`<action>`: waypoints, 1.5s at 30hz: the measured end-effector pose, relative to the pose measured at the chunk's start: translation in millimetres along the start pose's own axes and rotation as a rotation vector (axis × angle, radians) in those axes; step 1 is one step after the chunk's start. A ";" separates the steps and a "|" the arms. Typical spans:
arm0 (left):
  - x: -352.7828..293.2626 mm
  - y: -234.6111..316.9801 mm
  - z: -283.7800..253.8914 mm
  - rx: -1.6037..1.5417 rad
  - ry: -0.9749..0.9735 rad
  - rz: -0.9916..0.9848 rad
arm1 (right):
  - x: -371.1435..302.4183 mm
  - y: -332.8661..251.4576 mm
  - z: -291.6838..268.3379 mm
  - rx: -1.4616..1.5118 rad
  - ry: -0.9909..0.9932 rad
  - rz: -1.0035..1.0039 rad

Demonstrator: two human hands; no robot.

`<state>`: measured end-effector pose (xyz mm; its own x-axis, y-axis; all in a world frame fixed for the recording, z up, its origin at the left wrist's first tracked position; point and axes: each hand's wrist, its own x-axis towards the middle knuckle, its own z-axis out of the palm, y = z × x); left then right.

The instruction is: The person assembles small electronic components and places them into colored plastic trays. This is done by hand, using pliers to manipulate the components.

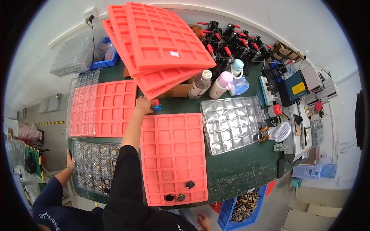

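Observation:
My left hand (pixel 144 105) reaches forward to the lowest corner of a tilted stack of red foam trays (pixel 169 38). Its fingers are curled, and what they hold, if anything, is hidden. Just right of them lies a small blue clip-like piece (pixel 157 108) with a red part. Below my left hand lies a red foam tray (pixel 173 154) with square pockets. Near its front edge sit several round black parts (pixel 190 184). My right hand (pixel 204 222) is low at the bottom edge, beside the table; its fingers are hard to make out.
At left a co-worker's hand (pixel 70 159) touches a clear tray of metal parts (pixel 94 165). Another red tray (pixel 115 104) lies behind it. Bottles (pixel 200 82), black clamps with red handles (pixel 239 42) and a clear blister tray (pixel 231 123) stand right; a blue bin (pixel 227 219) sits below.

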<state>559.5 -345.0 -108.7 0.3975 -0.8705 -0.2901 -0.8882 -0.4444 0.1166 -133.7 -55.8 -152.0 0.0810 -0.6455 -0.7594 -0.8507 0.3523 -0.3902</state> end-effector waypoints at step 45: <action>-611.3 438.7 90.8 -1.004 0.245 0.179 | -141.4 -63.6 -174.4 -0.353 0.414 -0.894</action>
<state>-94.1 11.4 33.6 0.4150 -0.9098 -0.0037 -0.3837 -0.1787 0.9060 -181.6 -105.1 71.0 0.6277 -0.7784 -0.0059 -0.6774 -0.5426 -0.4967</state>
